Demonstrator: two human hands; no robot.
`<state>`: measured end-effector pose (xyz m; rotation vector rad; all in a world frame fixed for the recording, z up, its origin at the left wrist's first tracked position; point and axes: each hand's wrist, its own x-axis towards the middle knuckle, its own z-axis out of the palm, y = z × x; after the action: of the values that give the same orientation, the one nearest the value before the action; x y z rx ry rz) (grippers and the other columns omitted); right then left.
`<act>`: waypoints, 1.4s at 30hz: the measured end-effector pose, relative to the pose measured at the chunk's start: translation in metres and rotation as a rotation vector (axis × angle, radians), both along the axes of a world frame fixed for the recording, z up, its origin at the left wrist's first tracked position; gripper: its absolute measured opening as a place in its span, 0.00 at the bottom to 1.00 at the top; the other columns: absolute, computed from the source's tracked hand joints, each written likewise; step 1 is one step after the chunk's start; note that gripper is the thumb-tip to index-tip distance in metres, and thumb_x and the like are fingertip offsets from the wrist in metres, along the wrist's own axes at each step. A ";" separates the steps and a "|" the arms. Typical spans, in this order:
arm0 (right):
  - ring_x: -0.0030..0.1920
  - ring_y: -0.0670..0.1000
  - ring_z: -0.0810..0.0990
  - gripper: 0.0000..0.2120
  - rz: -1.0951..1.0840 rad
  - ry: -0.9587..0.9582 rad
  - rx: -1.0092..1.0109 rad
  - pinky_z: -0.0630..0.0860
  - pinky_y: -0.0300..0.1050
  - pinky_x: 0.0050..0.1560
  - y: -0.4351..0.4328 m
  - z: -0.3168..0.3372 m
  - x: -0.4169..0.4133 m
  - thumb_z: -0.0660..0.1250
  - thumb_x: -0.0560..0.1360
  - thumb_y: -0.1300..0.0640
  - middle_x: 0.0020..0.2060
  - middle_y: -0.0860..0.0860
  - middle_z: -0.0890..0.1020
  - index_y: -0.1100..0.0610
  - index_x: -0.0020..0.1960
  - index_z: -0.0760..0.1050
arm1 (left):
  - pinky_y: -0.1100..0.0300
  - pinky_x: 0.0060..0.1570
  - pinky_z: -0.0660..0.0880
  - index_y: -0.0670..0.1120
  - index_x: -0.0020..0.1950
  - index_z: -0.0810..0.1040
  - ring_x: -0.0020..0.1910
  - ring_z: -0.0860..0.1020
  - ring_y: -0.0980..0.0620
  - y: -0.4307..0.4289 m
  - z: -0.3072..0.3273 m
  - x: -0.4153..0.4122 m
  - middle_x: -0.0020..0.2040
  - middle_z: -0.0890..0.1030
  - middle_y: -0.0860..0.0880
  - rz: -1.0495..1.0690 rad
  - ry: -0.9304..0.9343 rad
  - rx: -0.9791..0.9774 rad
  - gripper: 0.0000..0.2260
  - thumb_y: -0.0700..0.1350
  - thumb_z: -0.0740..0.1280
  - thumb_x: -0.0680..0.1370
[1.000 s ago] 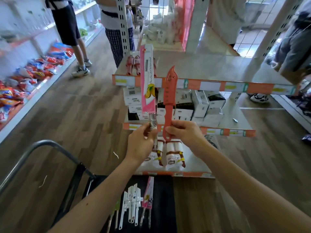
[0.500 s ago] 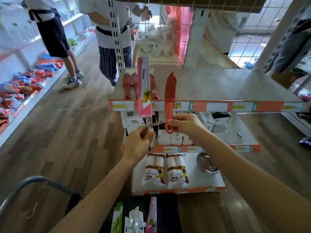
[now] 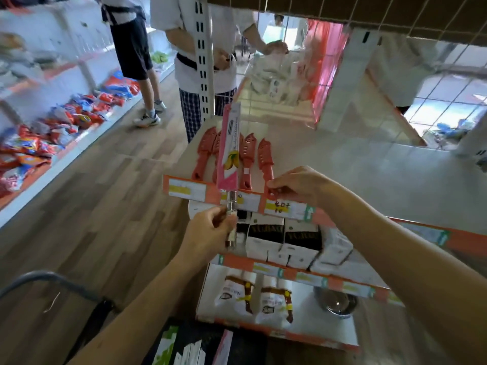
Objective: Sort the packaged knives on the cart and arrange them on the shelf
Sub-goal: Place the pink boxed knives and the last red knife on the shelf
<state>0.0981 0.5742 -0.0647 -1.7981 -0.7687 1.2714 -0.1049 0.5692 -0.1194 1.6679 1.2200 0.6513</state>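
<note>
My left hand (image 3: 210, 234) grips the steel handle of a knife in a pink card sleeve (image 3: 229, 151), held upright in front of the top shelf (image 3: 369, 180). My right hand (image 3: 297, 184) pinches the handle end of a red sheathed knife (image 3: 265, 160) that lies flat on that shelf at its front edge. Three more red sheathed knives (image 3: 205, 151) lie side by side to its left, partly hidden behind the pink sleeve. Several packaged knives (image 3: 189, 351) rest on the black cart (image 3: 245, 346) at the bottom of the view.
Lower shelves hold white and black boxes (image 3: 284, 238), wrapped rolls (image 3: 250, 296) and a steel bowl (image 3: 336, 302). The cart's grey handle (image 3: 52, 280) curves at lower left. Two people (image 3: 200, 61) stand in the aisle beyond a slotted shelf post (image 3: 204, 48). Snack packets (image 3: 52, 127) line the left shelving.
My right hand has carried the red knife up and laid it flat on the top shelf beside the others. The view has moved closer to the shelf. My left hand still holds the pink-sleeved knife upright.
</note>
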 end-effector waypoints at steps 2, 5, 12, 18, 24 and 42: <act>0.24 0.45 0.81 0.03 -0.005 0.025 -0.004 0.81 0.36 0.32 0.012 0.002 0.007 0.69 0.71 0.68 0.26 0.54 0.82 0.67 0.40 0.77 | 0.50 0.48 0.77 0.41 0.57 0.77 0.37 0.76 0.53 0.004 0.002 0.006 0.39 0.80 0.46 0.021 -0.002 0.003 0.15 0.50 0.64 0.77; 0.24 0.46 0.80 0.03 -0.011 -0.016 -0.008 0.81 0.36 0.31 0.024 -0.003 0.014 0.70 0.71 0.68 0.31 0.56 0.81 0.68 0.40 0.77 | 0.47 0.42 0.76 0.39 0.48 0.78 0.32 0.72 0.52 0.007 0.004 0.010 0.30 0.73 0.51 0.027 -0.010 0.011 0.14 0.50 0.64 0.77; 0.34 0.49 0.80 0.14 0.002 -0.105 -0.038 0.81 0.38 0.39 0.034 -0.017 0.010 0.73 0.69 0.66 0.38 0.56 0.81 0.70 0.51 0.77 | 0.49 0.43 0.76 0.53 0.40 0.76 0.33 0.76 0.50 0.011 0.006 0.009 0.32 0.77 0.50 0.011 -0.036 0.002 0.07 0.53 0.65 0.76; 0.32 0.48 0.79 0.06 0.009 -0.166 -0.062 0.80 0.36 0.36 0.034 -0.011 0.004 0.74 0.68 0.65 0.34 0.55 0.80 0.66 0.41 0.78 | 0.44 0.50 0.78 0.50 0.46 0.78 0.43 0.81 0.44 0.009 0.012 0.004 0.45 0.83 0.40 -0.004 -0.034 0.012 0.06 0.51 0.64 0.77; 0.30 0.45 0.77 0.14 0.035 -0.375 -0.088 0.77 0.32 0.39 0.034 -0.008 -0.004 0.74 0.69 0.61 0.33 0.50 0.79 0.63 0.54 0.79 | 0.43 0.50 0.78 0.57 0.43 0.75 0.47 0.81 0.40 0.005 0.013 0.001 0.46 0.83 0.39 -0.041 -0.057 0.023 0.03 0.50 0.64 0.77; 0.31 0.45 0.77 0.08 -0.099 -0.497 -0.035 0.78 0.39 0.51 -0.034 -0.001 0.084 0.70 0.73 0.57 0.34 0.53 0.79 0.62 0.45 0.79 | 0.64 0.32 0.69 0.47 0.43 0.77 0.31 0.74 0.56 0.006 0.040 0.111 0.32 0.77 0.53 -0.236 0.109 0.082 0.08 0.49 0.63 0.78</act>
<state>0.1819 0.5406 -0.0662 -2.1845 -0.9122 0.7804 0.0064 0.5750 -0.0794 1.9015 1.0619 0.4752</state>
